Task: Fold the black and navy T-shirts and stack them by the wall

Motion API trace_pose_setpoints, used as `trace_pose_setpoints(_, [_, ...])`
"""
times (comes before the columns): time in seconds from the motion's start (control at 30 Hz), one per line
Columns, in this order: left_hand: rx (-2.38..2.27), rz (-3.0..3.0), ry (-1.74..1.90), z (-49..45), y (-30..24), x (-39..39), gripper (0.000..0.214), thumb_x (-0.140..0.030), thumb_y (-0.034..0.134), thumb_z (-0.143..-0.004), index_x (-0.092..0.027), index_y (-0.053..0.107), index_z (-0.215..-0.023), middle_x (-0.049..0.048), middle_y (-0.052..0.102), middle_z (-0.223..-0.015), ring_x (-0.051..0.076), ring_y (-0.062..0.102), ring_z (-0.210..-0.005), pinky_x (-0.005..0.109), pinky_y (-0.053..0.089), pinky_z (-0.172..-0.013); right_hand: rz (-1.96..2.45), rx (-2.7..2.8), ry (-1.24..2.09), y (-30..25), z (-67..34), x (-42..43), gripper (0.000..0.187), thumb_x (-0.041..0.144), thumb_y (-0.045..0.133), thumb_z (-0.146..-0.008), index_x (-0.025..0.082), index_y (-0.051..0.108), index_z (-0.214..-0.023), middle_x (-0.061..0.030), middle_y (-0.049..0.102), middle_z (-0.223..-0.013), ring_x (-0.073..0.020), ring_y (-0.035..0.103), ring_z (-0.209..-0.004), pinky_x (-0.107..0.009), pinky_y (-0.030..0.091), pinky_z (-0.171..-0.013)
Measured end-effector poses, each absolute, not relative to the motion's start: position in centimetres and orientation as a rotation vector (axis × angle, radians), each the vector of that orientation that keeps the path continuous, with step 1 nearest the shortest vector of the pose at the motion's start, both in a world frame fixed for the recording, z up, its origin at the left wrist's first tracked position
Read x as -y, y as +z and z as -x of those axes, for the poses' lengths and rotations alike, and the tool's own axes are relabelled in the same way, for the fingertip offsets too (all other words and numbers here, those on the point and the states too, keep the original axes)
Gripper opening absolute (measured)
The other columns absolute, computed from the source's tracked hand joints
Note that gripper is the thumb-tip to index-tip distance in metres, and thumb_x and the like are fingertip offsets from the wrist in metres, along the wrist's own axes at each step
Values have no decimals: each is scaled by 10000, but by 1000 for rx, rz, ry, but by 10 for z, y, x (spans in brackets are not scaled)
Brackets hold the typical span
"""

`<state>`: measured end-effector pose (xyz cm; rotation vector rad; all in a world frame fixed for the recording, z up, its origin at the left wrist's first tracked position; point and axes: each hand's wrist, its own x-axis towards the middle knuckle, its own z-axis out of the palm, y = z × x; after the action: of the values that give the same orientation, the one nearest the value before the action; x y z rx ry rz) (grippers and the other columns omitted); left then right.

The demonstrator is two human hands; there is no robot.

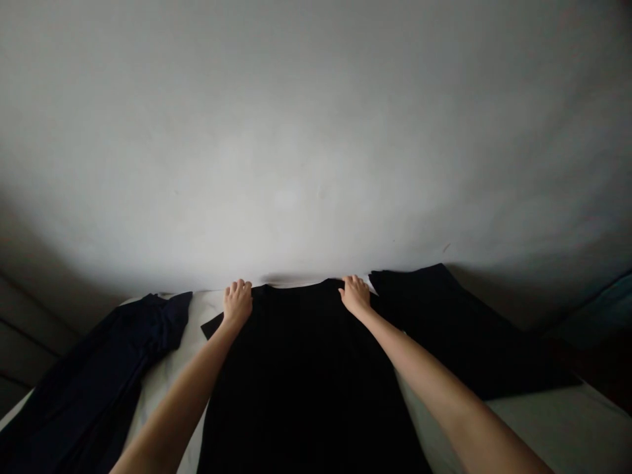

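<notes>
Head view: black shirt [306, 375] spread on pale surface [557, 431].
Hands: left hand [237, 303] at the shirt's left shoulder, right hand [355, 295] at its right.
Fingers: curled; whether clamped, cannot tell.
Beside shirt: navy garment [103, 368] left, dark garment [469, 342] right.

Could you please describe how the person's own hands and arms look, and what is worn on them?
The left hand and right hand are ungloved. The left forearm and right forearm are bare: no sleeve, watch or bracelet shows.
</notes>
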<state>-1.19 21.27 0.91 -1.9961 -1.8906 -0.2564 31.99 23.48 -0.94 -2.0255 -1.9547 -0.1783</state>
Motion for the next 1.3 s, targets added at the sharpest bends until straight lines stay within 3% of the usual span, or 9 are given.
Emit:
trace_pose_setpoints(0.23, [1556,2350,-528,1,-25,-71,412,-298,501,-932,-193,536,-1329,116,520,-1433,280,472,-1312,439,386,-1083,1629,2302,-70,-23,-307,-91,477,352,469,-962,152,490,-1395,-158,388,-1531,-306,340,-1408,-453,338,-1092])
trace_pose_setpoints(0.37, [1570,2467,-500,-11,-46,-16,475,-356,407,-980,-209,456,-1429,98,419,-1526,279,388,-1401,486,333,-1135,1642,2422,99,-28,-278,-35,554,435,407,-990,127,441,-1449,-179,296,-1573,-335,278,-1444,-492,302,-1123])
trace_pose_setpoints(0.5, [1737,2436,-400,-13,-49,-3,500,-364,359,-997,-204,418,-1467,107,377,-1545,300,339,-1427,524,325,-1131,1685,2412,232,-28,-254,-19,610,489,311,-1011,142,331,-1512,-165,221,-1596,-289,241,-1466,-493,266,-1148])
trace_pose_setpoints(0.67, [1768,2409,-384,27,-50,14,524,-389,356,-988,-231,391,-1486,88,384,-1543,300,331,-1430,523,342,-1119,1667,2425,128,-39,-298,-6,591,527,314,-1000,248,321,-1520,-86,248,-1602,-262,209,-1477,-484,213,-1177])
trace_pose_setpoints(0.77, [1816,2369,-355,47,-46,28,508,-378,372,-974,-212,443,-1450,112,415,-1526,341,345,-1417,581,333,-1103,1813,2322,75,-41,-338,4,573,489,370,-985,233,374,-1498,-106,302,-1582,-304,258,-1458,-536,251,-1153])
trace_pose_setpoints(0.9, [1929,2241,-484,53,-35,60,465,-378,440,-938,-107,540,-1302,206,580,-1335,353,546,-1241,514,449,-1010,1876,2078,24,-40,-369,30,519,400,453,-941,124,510,-1376,-206,509,-1426,-331,478,-1323,-497,405,-1067])
trace_pose_setpoints(1.03, [1996,2150,-707,57,-27,119,453,-543,483,-897,-157,576,-1114,127,670,-983,299,661,-894,433,536,-802,1764,1850,36,-47,-392,84,444,443,472,-902,142,580,-1211,-172,673,-1090,-292,663,-988,-423,552,-838])
trace_pose_setpoints(1.17, [2173,2228,-915,53,-29,178,453,-617,508,-848,-227,578,-1069,35,657,-809,241,644,-726,378,533,-699,1806,1663,239,-56,-410,140,467,560,505,-847,183,605,-1106,-68,667,-810,-226,654,-680,-362,558,-649])
trace_pose_setpoints(1.3, [2464,2064,-1015,37,-31,197,380,-548,544,-798,-249,615,-1022,32,656,-756,269,639,-748,405,526,-702,1864,1571,354,-55,-406,160,456,597,529,-803,208,636,-1015,-23,636,-681,-214,627,-595,-348,535,-594])
